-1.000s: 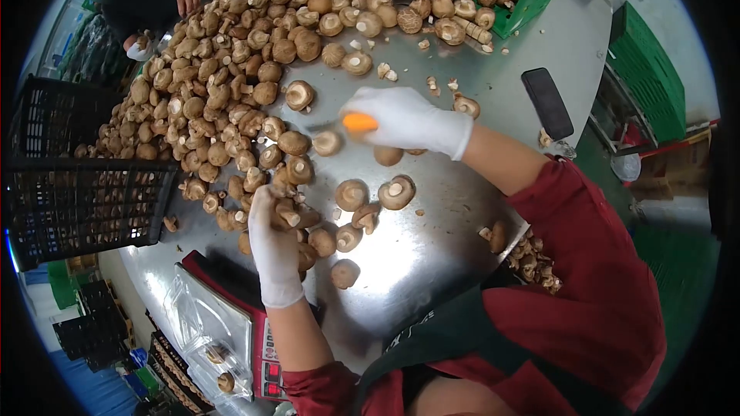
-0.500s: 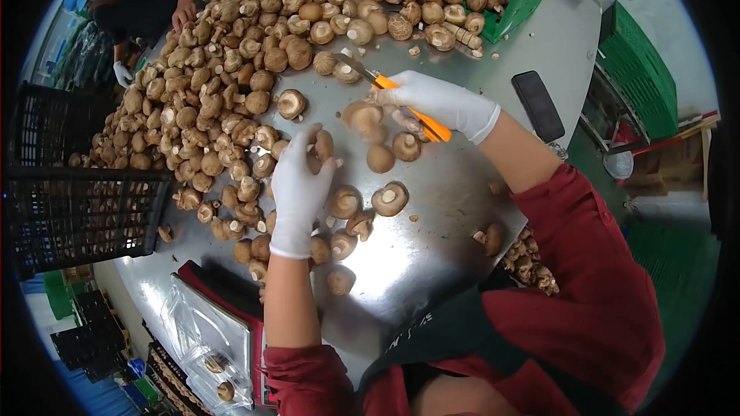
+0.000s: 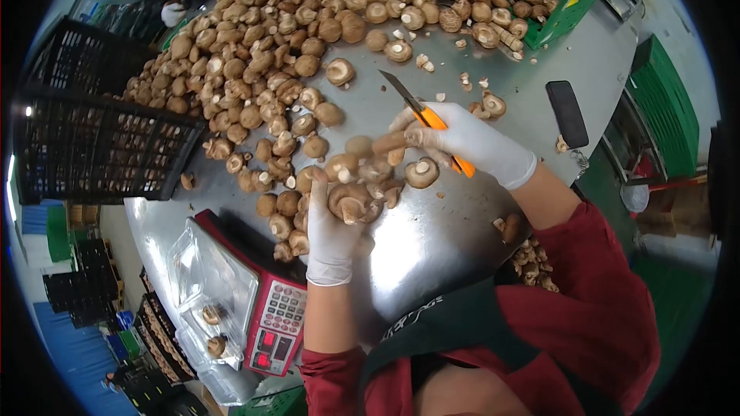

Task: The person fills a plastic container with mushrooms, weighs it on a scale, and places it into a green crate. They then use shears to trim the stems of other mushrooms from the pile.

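Your left hand point(image 3: 330, 227), flat on pile point(image 3: 254, 54) half second ago, now curls fingers round several mushrooms point(image 3: 351, 199). Your right hand point(image 3: 466, 142) still grips knife point(image 3: 416, 108), fingertips pinching one mushroom stem point(image 3: 389, 142).

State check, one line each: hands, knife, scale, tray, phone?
left hand: closed on a handful of mushrooms
right hand: closed on knife
knife: blade out, pointing away
scale: on, display lit
tray: on scale, barely filled
phone: lying flat, screen dark
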The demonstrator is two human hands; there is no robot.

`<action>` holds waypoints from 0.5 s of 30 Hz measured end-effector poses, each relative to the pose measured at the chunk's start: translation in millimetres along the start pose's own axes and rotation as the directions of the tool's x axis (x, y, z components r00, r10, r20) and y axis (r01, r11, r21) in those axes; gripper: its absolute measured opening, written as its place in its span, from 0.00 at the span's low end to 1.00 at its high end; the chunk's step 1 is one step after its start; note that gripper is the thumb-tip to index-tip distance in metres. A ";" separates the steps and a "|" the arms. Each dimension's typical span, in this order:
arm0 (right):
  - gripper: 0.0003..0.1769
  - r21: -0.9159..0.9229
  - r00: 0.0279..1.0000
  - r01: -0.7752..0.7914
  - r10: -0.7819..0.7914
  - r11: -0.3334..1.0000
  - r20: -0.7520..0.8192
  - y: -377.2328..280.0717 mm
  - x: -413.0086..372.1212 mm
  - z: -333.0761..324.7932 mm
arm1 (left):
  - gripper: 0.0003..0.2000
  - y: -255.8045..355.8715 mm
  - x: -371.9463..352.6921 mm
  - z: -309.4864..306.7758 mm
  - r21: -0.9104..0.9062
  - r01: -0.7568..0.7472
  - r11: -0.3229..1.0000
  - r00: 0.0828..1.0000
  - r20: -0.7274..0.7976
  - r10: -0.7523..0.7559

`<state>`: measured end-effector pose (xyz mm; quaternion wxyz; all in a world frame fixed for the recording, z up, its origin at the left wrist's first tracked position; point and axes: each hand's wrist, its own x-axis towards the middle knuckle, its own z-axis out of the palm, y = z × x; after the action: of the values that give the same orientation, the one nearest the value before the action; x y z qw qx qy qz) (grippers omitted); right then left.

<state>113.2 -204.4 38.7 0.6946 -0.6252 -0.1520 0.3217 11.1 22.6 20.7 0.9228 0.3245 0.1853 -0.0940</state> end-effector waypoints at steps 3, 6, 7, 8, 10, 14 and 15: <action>0.24 -0.358 0.874 0.422 -0.478 0.833 -0.084 23.4 1.1 29.1 | 0.24 -9.8 -15.1 2.4 0.300 -0.223 0.928 0.973 0.001 0.233; 0.24 -0.342 0.928 0.312 -0.361 0.887 -0.091 11.9 -15.5 56.2 | 0.25 -13.9 -30.0 3.7 0.514 -0.369 0.775 0.918 0.071 0.390; 0.25 -0.468 0.886 0.373 -0.457 0.801 -0.077 12.4 -18.6 62.0 | 0.25 -9.0 -32.5 -1.2 0.290 -0.278 0.916 0.959 0.036 0.280; 0.26 -0.477 0.869 0.417 -0.494 0.774 -0.042 13.3 -19.2 67.6 | 0.27 -4.1 -35.1 -6.1 0.065 -0.168 0.984 0.986 0.002 0.168; 0.26 -0.491 0.829 0.497 -0.558 0.715 0.027 15.0 -19.0 77.5 | 0.33 -5.7 -39.0 -17.6 -0.144 -0.117 0.983 0.983 0.121 0.135; 0.26 -0.494 0.917 0.363 -0.396 0.790 0.040 6.9 -21.0 84.7 | 0.28 0.2 -48.2 -25.3 -0.214 0.037 0.976 0.981 0.195 0.006; 0.26 -0.507 0.911 0.378 -0.408 0.775 0.056 10.1 -19.3 84.9 | 0.29 -0.7 -50.9 -26.4 -0.203 0.021 0.979 0.983 0.184 0.017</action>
<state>44.1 -151.1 47.2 0.5610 -0.7489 -0.3383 0.1003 -43.0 41.6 21.8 0.9643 0.2176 0.1081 -0.1052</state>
